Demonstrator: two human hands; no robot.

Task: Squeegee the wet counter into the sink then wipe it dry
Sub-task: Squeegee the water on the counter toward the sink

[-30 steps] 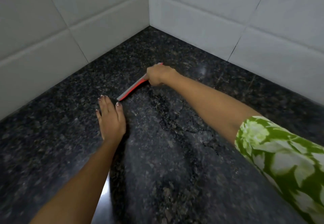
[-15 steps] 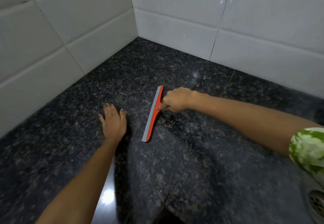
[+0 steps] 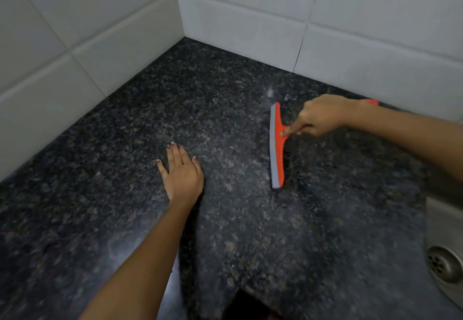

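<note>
Head view: my right hand (image 3: 323, 114) grips the orange squeegee (image 3: 277, 144) on the granite counter (image 3: 225, 219); my left hand (image 3: 183, 174) rests flat, fingers straight.

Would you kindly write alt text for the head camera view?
A right hand grips an orange squeegee on a dark granite counter, beside a sink. The left hand rests flat on the counter.
</note>
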